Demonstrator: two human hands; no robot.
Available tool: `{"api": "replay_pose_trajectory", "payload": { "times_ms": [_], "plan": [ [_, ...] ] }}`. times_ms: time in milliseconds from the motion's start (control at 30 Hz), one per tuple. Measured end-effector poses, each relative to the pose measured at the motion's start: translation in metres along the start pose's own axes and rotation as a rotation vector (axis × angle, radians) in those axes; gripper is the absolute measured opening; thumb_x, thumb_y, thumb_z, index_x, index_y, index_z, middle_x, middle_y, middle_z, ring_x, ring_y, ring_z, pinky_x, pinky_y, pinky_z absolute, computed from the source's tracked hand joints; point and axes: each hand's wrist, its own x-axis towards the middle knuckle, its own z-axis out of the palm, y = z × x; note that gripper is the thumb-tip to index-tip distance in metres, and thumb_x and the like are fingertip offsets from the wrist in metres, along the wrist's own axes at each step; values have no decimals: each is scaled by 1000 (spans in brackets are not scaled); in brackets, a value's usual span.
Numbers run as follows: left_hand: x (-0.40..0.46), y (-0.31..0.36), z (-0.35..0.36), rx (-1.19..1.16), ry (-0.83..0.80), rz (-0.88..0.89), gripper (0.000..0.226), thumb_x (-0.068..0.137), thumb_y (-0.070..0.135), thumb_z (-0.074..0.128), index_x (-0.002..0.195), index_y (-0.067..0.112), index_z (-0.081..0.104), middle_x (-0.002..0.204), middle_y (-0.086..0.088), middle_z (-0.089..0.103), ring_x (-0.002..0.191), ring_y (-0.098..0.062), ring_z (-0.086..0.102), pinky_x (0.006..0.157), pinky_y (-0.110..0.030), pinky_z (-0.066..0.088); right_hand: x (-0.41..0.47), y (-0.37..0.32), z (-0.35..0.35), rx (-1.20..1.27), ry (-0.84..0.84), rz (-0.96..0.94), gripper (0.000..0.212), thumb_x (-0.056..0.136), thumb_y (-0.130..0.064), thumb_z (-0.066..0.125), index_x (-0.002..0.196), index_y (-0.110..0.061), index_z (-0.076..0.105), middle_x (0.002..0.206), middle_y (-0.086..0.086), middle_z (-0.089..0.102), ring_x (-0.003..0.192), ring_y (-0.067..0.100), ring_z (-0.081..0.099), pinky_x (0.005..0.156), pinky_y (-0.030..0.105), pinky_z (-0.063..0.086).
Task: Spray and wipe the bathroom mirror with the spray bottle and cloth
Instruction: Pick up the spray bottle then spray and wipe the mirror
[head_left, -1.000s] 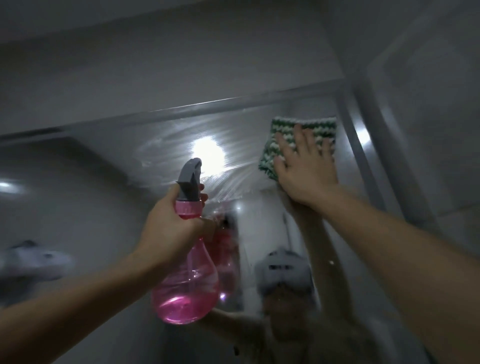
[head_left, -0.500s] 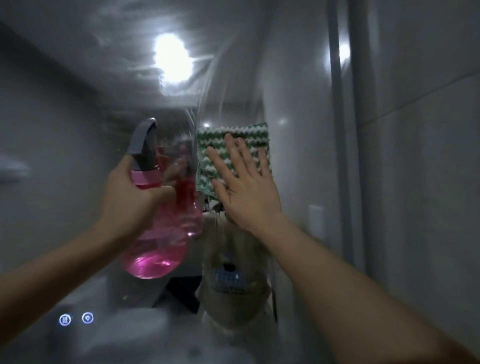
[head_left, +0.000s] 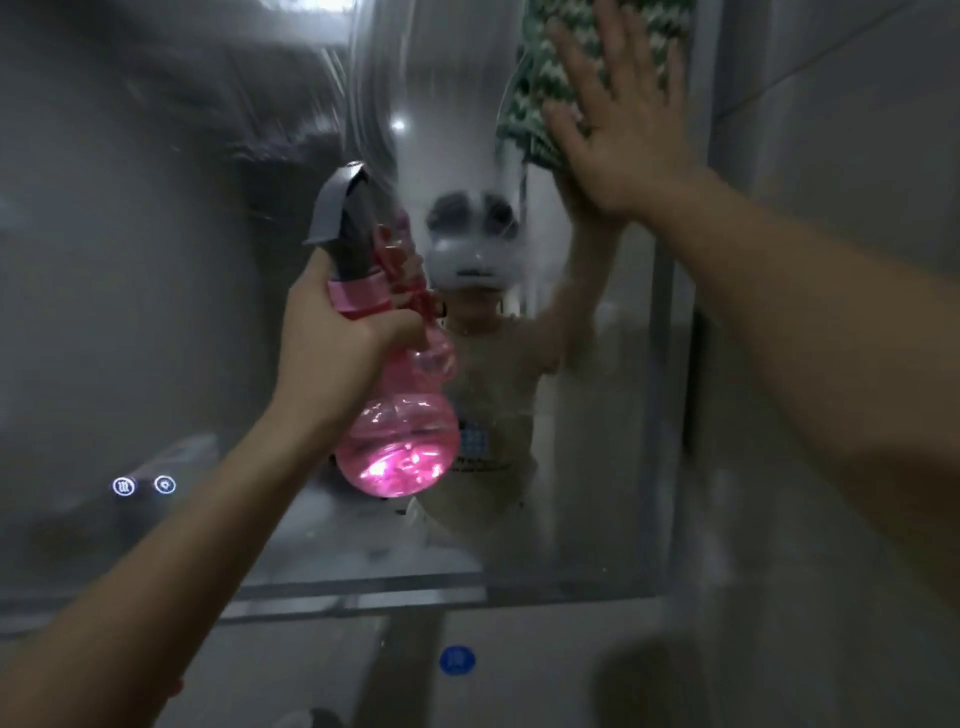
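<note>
The bathroom mirror fills most of the view, its glass streaky and blurred. My left hand grips the neck of a pink spray bottle with a grey trigger head, held upright in front of the glass at the centre. My right hand presses flat, fingers straight, on a green-and-white knitted cloth against the mirror's upper right, near its right edge. The cloth's top runs out of the frame.
The mirror's lower edge runs across the bottom, with a wall and a round blue sticker below it. Two lit touch icons glow at the mirror's lower left. A tiled wall stands close on the right.
The view has dropped, so the mirror's lower edge now shows. My right hand and the cloth have moved right and up on the glass. The bottle stays in my left hand.
</note>
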Motion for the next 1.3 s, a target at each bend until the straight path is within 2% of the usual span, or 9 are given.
{"api": "replay_pose_trajectory", "payload": {
  "times_ms": [267,367,500,633,900,1067,1167,1233,1300],
  "plan": [
    [-31,-30,18,-28,-27,-92,59,49,7,70,106,5,57,98,-16,67,86,-30,67,71,-45,58,1,-13,3,-25,9,88,56,100,-47,15,150,-22,19,157,11,15,145,28,10,115,50,0],
    [-51,-44,13,14,-43,-98,38,59,-1,73,92,13,59,81,-4,66,69,-11,65,60,-27,55,-15,-36,9,25,3,159,55,101,-43,14,152,-22,12,159,12,6,146,29,1,114,50,-6],
    [-78,-60,-5,16,-37,-168,32,56,7,69,84,17,59,74,-6,66,67,-24,65,61,-35,56,-63,-74,27,69,23,110,56,101,-43,16,152,-22,9,158,15,3,146,30,1,113,48,-8],
    [-110,-69,-23,51,-14,-237,30,60,-3,74,78,10,54,60,0,58,50,-5,56,50,-16,50,-122,-110,47,111,-4,55,56,100,-42,24,151,-20,17,157,17,11,145,32,7,113,49,-11],
    [-163,-90,-58,93,21,-367,43,55,-2,75,95,-1,60,68,-8,59,54,-4,54,50,-14,48,-251,-162,81,74,-63,15,55,97,-37,38,149,-21,24,154,17,24,142,29,12,114,48,-5],
    [-179,-92,-66,176,40,-376,43,63,-9,70,101,4,54,70,2,56,58,-6,56,53,-17,46,-318,-182,96,84,-147,39,62,100,-42,30,150,-28,-5,156,5,-24,144,22,-16,115,48,-12],
    [-185,-93,-64,188,22,-392,46,63,-9,70,100,12,53,74,7,56,62,-4,56,59,-16,43,-324,-189,100,72,-180,93,62,101,-47,24,148,-30,-13,152,3,-32,143,21,-22,115,49,-11],
    [-186,-91,-61,179,6,-374,56,62,-10,69,109,19,56,87,12,60,68,5,57,60,-7,44,-311,-192,100,103,-171,122,60,100,-51,18,149,-32,-13,153,3,-30,142,20,-23,114,49,-12],
    [-183,-92,-57,155,-7,-349,65,61,-10,69,116,21,56,96,18,61,75,8,58,64,-5,44,-286,-191,99,115,-130,157,58,99,-50,21,151,-28,5,158,13,-4,145,24,-12,112,48,-15]
  ]
}}
